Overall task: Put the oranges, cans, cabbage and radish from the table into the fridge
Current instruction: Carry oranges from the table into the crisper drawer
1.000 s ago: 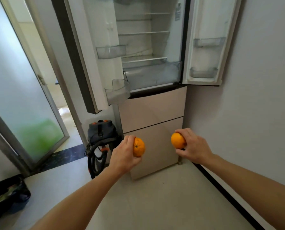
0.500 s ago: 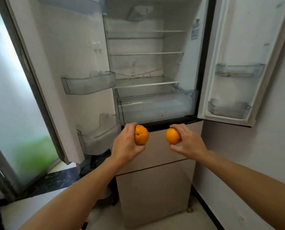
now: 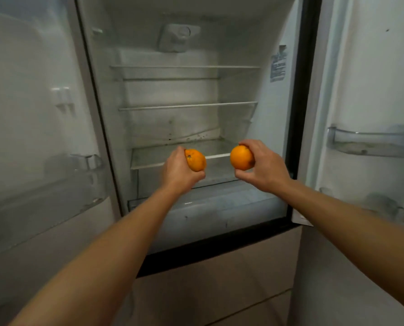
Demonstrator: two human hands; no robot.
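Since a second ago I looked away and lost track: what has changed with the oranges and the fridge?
The person stepped up to the fridge; the left hand and right hand rose from before the lower drawers to the lowest glass shelf. Unchanged: left hand grips the left orange, right hand the right orange; the doors stay open.
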